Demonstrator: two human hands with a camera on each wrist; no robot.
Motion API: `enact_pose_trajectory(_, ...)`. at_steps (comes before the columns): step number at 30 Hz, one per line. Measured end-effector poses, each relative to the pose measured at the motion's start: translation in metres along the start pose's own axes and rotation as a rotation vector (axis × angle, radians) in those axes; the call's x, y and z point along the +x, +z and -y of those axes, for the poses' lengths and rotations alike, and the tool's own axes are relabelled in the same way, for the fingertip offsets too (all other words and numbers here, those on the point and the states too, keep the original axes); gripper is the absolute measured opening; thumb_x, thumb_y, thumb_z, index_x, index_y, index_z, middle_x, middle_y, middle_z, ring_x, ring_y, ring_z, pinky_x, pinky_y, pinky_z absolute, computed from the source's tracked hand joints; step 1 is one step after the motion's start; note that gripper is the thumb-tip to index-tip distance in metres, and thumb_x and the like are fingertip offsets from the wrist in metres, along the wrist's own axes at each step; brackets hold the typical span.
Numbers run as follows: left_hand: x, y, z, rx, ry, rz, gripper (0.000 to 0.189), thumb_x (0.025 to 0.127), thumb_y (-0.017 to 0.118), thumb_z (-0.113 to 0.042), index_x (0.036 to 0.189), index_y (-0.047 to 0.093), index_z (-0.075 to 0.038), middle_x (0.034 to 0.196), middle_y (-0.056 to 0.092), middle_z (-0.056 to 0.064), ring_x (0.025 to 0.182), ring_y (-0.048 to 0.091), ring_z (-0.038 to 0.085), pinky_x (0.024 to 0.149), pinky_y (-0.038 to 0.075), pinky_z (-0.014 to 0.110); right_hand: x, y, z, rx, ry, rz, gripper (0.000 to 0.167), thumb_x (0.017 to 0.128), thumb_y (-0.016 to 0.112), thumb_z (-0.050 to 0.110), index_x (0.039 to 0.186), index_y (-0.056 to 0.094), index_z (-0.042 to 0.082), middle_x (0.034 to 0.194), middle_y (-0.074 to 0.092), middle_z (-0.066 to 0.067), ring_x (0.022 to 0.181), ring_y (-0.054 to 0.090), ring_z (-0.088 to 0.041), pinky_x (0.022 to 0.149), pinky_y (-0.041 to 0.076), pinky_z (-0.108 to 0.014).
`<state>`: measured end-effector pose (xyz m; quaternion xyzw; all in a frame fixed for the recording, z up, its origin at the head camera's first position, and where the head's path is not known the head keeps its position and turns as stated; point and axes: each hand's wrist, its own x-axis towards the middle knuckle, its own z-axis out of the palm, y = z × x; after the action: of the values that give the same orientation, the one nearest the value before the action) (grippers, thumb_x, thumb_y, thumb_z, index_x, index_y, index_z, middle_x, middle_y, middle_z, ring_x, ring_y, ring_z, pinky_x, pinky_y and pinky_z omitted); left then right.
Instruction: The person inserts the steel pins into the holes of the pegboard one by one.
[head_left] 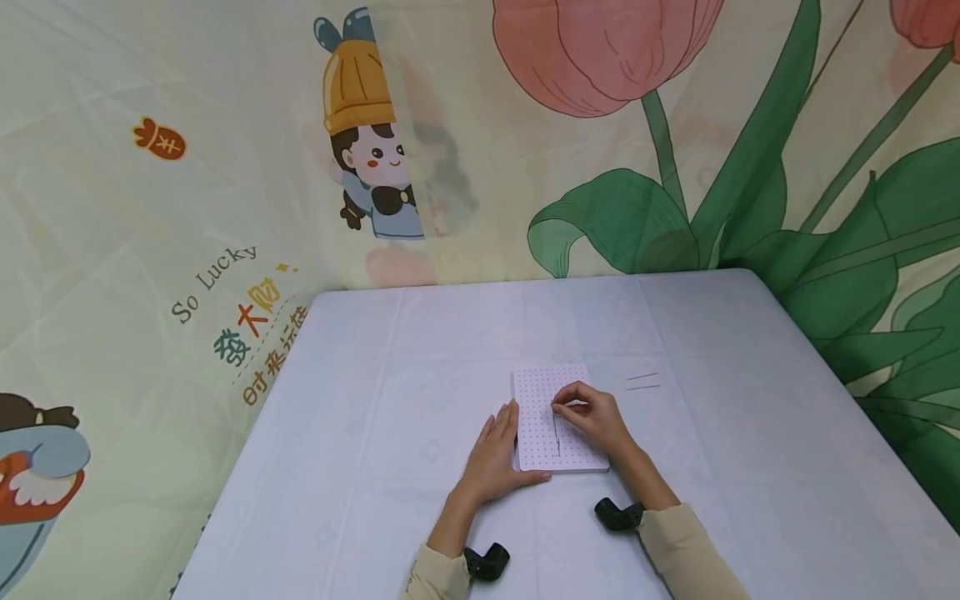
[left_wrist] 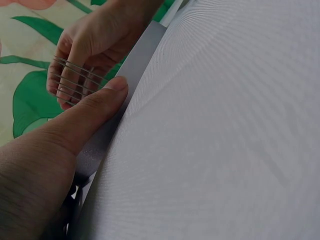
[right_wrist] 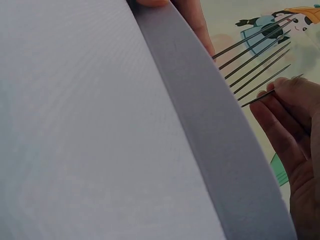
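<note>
A white board (head_left: 534, 387) with a grid of small dots lies on the table. Along its left side rests my left hand (head_left: 495, 454), fingers straight, with the thumb (left_wrist: 102, 102) against the near edge. Several thin metal needles (right_wrist: 257, 56) stand in a row out of the board, roughly parallel. My right hand (head_left: 596, 417), above the board, pinches the last needle (right_wrist: 260, 98) of the row between thumb and fingertips, close to its upper end. In the right wrist view that needle's lower end meets the board's edge line; the board's dotted face is hidden there.
Two loose needles (head_left: 643, 387) lie on the white tablecloth (head_left: 712, 467) to the right of the board. Black wrist cameras (head_left: 487, 562) sit on both wrists. Behind the table hangs a printed cloth (head_left: 465, 150) with flowers and cartoon figures.
</note>
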<state>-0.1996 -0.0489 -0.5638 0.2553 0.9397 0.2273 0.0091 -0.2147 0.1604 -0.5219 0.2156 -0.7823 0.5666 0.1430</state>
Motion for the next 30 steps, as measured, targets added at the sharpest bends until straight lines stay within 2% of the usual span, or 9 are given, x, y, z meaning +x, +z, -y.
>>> enact_pose_trajectory(12,-0.0009,0.0013,0.0009,-0.013,0.019,-0.028,0.118,0.068,0.059,-0.073,0.147,0.010,-0.001,0.152,0.016,0.011,0.140,0.011,0.018,0.114,0.008,0.034,-0.0015,0.0023,-0.0022,-0.038,0.011,0.016,0.011,0.080,0.067,-0.006,0.089,0.060,-0.006,0.084,0.065,-0.014,0.080,0.064,-0.027,0.068,0.055,-0.022)
enact_pose_trajectory(20,-0.0006,0.0017,0.0016,-0.005,0.022,-0.028,0.117,0.068,0.058,-0.074,0.147,0.010,-0.001,0.152,0.016,0.011,0.140,0.010,0.018,0.114,0.008,0.034,-0.0016,0.0029,-0.0021,-0.060,-0.002,0.031,0.011,0.080,0.066,-0.006,0.089,0.061,-0.006,0.084,0.065,-0.013,0.080,0.064,-0.024,0.070,0.055,-0.022)
enact_pose_trajectory(30,-0.0001,0.0018,0.0016,-0.003,0.004,-0.006,0.118,0.068,0.057,-0.074,0.148,0.008,-0.002,0.153,0.014,0.009,0.140,0.007,0.016,0.114,0.005,0.032,-0.0015,0.0036,-0.0020,-0.081,0.039,0.035,0.010,0.080,0.067,-0.006,0.088,0.062,-0.004,0.084,0.066,-0.012,0.080,0.065,-0.023,0.070,0.056,-0.025)
